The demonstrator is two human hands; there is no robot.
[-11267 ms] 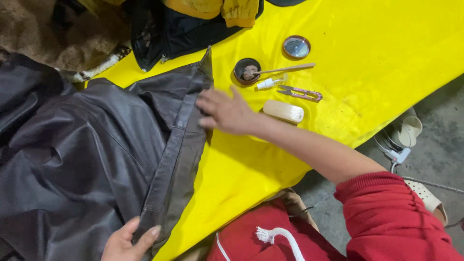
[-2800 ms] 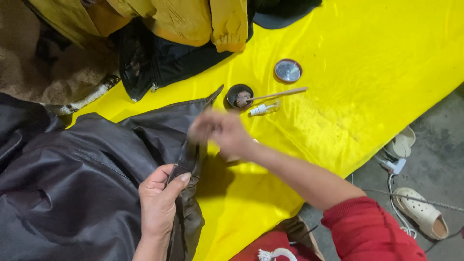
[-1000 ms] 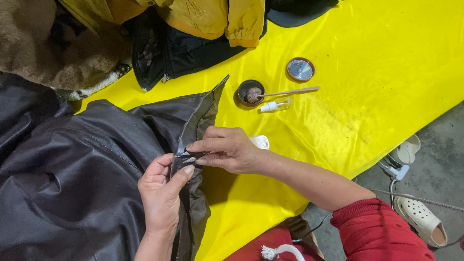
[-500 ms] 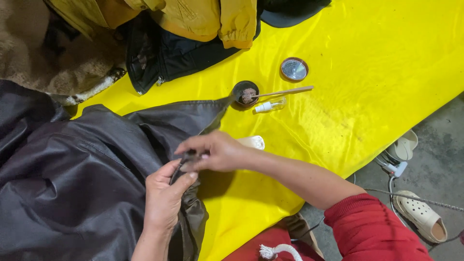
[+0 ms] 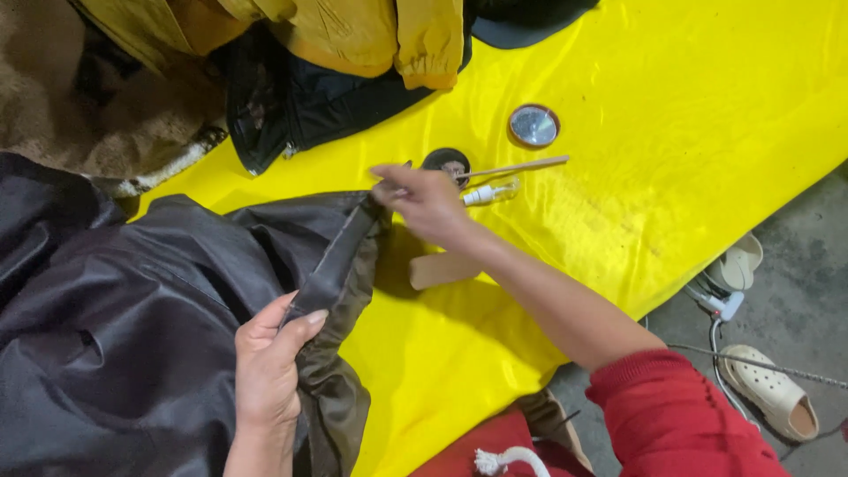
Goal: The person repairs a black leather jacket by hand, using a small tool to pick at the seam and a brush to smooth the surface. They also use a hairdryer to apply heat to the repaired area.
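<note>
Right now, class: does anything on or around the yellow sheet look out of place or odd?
Little stands out. A lid lies apart from its open tin, with a stick resting across the tin. Shoes and cables lie loose on the floor.

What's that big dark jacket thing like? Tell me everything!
The dark jacket is brownish-black, smooth and slightly shiny, like leather. It lies crumpled over the yellow sheet. Its folded front edge is pulled into a straight strip: the left hand pinches the near end, the right hand holds the far corner.
</note>
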